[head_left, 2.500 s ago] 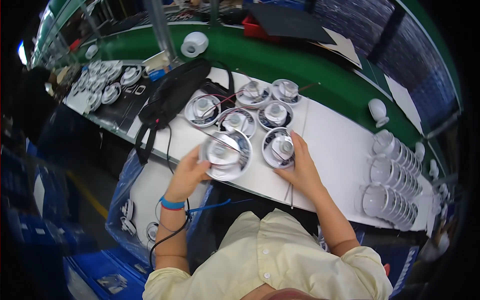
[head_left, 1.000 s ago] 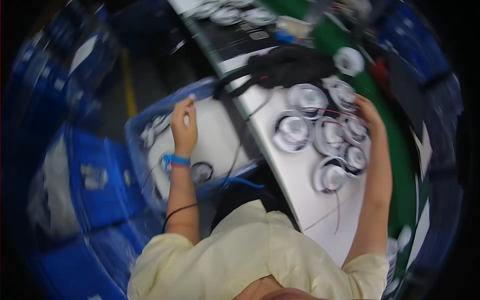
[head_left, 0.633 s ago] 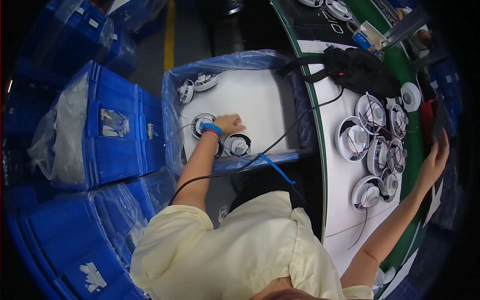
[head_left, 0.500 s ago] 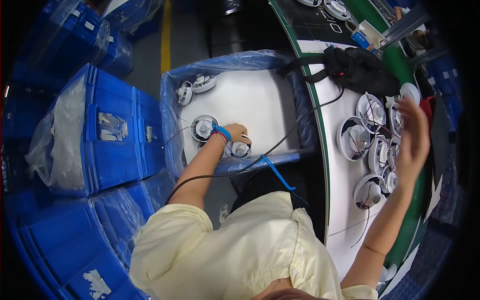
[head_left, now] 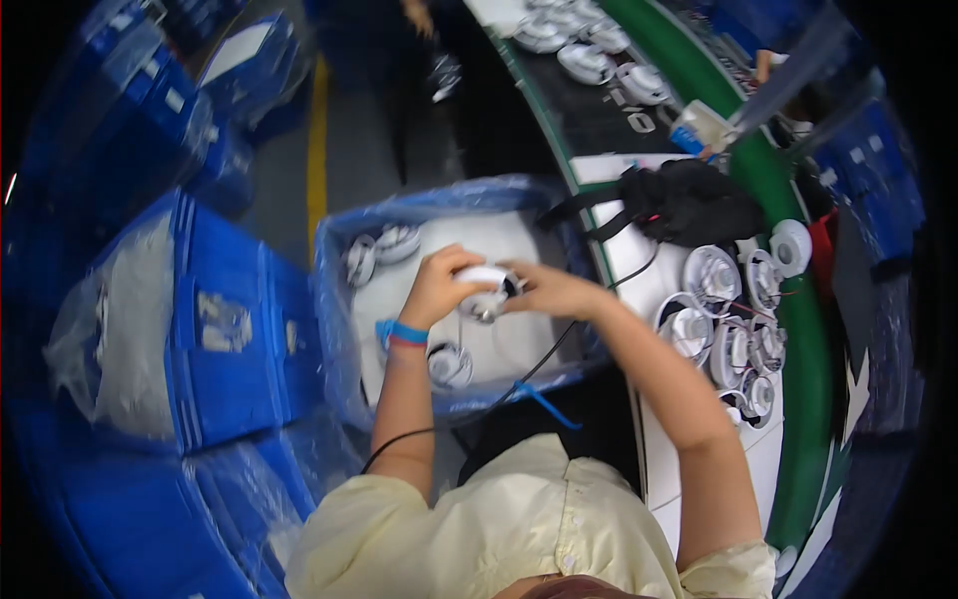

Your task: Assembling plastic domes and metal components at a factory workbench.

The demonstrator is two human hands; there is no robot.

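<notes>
Above a plastic-lined blue bin, a round white fixture with a silvery middle is between my two hands. My left hand, a blue band at its wrist, grips the fixture's left side, thumb near its front. At the opposite edge, the fingers of my right hand are closed on it, slightly smeared by motion. Below, on the white sheet in the bin, lies another such fixture, close to my left wrist. Two more fixtures sit in the bin's far left corner.
Several wired white fixtures lie on the workbench to the right, near a black bag. A black cable crosses over the bin. Blue crates stand at left. A co-worker's hand shows at the far edge.
My left hand has lifted a fixture from the bin's near side. My right hand has come from over the workbench to the fixture. The view has shifted, so the bin sits lower.
</notes>
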